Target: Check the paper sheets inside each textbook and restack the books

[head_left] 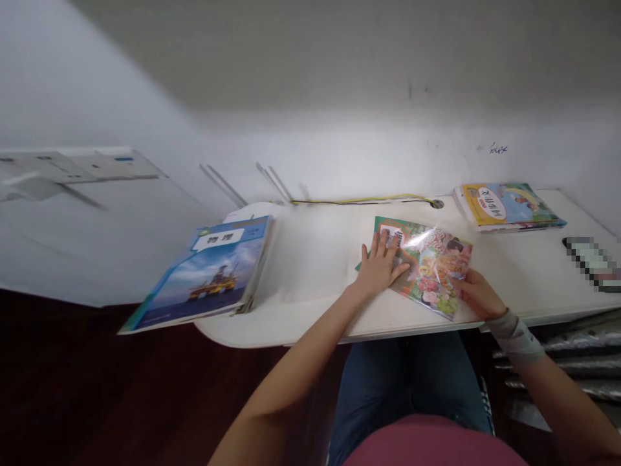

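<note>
A glossy, colourful book (429, 264) lies on the white table (315, 259) in front of me. My left hand (380, 265) rests flat on its left part, fingers stretched out and spread. My right hand (478, 294) is at the book's right near edge, fingers curled on that edge with the thumb on the cover. A grey band wraps my right wrist.
A stack of books topped by a blue one with an oil rig picture (208, 272) overhangs the table's left end. Another stack with a yellow cover (507, 205) sits at the back right. A yellow cable (363, 200) runs along the wall. A blurred-out object (592, 262) lies far right.
</note>
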Action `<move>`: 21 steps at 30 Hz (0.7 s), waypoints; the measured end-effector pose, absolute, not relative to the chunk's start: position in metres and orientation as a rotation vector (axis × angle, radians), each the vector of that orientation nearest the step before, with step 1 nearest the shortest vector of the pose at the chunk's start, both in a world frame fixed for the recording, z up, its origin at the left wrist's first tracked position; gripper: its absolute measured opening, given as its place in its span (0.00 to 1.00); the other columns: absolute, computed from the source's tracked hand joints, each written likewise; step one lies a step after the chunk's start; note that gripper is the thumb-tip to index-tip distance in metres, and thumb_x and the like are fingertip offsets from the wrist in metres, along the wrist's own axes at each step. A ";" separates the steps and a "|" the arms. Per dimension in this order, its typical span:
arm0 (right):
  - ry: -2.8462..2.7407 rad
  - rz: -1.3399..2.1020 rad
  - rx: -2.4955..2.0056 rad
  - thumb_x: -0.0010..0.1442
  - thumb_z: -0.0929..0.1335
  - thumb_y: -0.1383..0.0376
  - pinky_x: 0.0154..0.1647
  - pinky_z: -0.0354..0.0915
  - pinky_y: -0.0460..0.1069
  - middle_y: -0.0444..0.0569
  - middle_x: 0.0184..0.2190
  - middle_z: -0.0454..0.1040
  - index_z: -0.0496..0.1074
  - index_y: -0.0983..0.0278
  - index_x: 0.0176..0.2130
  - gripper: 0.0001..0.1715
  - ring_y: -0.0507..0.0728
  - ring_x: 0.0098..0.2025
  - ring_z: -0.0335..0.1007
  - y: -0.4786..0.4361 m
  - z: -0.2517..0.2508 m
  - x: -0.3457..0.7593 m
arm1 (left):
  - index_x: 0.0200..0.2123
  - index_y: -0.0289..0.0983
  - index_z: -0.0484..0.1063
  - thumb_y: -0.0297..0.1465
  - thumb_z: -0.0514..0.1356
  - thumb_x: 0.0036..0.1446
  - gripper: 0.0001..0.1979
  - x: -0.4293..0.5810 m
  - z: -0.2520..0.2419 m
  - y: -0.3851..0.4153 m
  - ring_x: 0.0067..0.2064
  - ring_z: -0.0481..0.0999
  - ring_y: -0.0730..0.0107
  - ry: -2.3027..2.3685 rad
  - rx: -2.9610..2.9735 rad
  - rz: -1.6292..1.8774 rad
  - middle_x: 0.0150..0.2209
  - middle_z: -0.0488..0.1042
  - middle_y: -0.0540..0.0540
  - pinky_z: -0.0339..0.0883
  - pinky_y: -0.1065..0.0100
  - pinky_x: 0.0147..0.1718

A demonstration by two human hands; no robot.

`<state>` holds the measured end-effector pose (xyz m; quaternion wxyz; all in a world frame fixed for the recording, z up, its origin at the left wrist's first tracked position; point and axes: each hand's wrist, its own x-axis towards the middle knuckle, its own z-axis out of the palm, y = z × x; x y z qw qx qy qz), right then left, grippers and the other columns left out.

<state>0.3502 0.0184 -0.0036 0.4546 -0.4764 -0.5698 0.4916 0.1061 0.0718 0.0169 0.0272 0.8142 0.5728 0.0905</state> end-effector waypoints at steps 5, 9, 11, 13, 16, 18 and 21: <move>-1.271 1.120 -1.365 0.51 0.66 0.53 0.37 0.71 0.54 0.49 0.34 0.79 0.71 0.64 0.37 0.19 0.60 0.37 0.75 0.051 -0.010 0.367 | 0.66 0.39 0.43 0.54 0.43 0.58 0.39 0.115 -0.009 0.092 0.66 0.42 0.42 1.840 2.508 0.163 0.68 0.40 0.38 0.41 0.40 0.59; -1.432 0.779 -1.655 0.58 0.58 0.55 0.32 0.69 0.51 0.48 0.28 0.77 0.70 0.65 0.37 0.19 0.57 0.32 0.74 0.076 -0.014 0.373 | 0.65 0.34 0.45 0.49 0.48 0.59 0.38 0.108 -0.008 0.106 0.64 0.51 0.46 1.877 2.360 0.286 0.66 0.46 0.33 0.49 0.50 0.58; -1.474 0.671 -1.756 0.57 0.61 0.59 0.33 0.68 0.52 0.49 0.28 0.76 0.71 0.66 0.38 0.16 0.58 0.33 0.73 0.088 -0.014 0.380 | 0.63 0.31 0.48 0.43 0.52 0.59 0.35 0.103 -0.002 0.118 0.61 0.59 0.50 1.937 2.205 0.400 0.63 0.54 0.31 0.55 0.57 0.55; -1.532 0.538 -1.867 0.55 0.63 0.62 0.37 0.65 0.53 0.51 0.30 0.76 0.71 0.66 0.37 0.13 0.59 0.35 0.72 0.097 -0.012 0.387 | 0.60 0.31 0.54 0.39 0.54 0.58 0.30 0.099 0.003 0.136 0.56 0.65 0.54 1.970 2.071 0.453 0.58 0.64 0.32 0.59 0.61 0.51; -1.650 0.368 -1.994 0.56 0.63 0.63 0.40 0.62 0.52 0.52 0.32 0.75 0.72 0.64 0.32 0.09 0.60 0.38 0.71 0.106 -0.010 0.394 | 0.49 0.32 0.66 0.40 0.54 0.57 0.21 0.097 0.006 0.165 0.48 0.71 0.59 1.962 1.977 0.435 0.47 0.73 0.35 0.62 0.66 0.43; -1.729 0.276 -2.046 0.58 0.62 0.63 0.40 0.61 0.51 0.52 0.34 0.75 0.71 0.63 0.33 0.10 0.59 0.39 0.70 0.107 -0.010 0.393 | 0.42 0.32 0.70 0.41 0.54 0.58 0.18 0.100 0.006 0.184 0.42 0.73 0.63 1.945 1.952 0.427 0.43 0.75 0.37 0.62 0.69 0.38; -1.827 0.136 -2.100 0.62 0.58 0.64 0.41 0.60 0.52 0.57 0.39 0.74 0.71 0.65 0.38 0.14 0.60 0.43 0.68 0.106 -0.010 0.387 | 0.38 0.33 0.71 0.41 0.53 0.59 0.17 0.109 0.005 0.208 0.37 0.73 0.68 1.929 1.921 0.445 0.38 0.76 0.41 0.61 0.71 0.33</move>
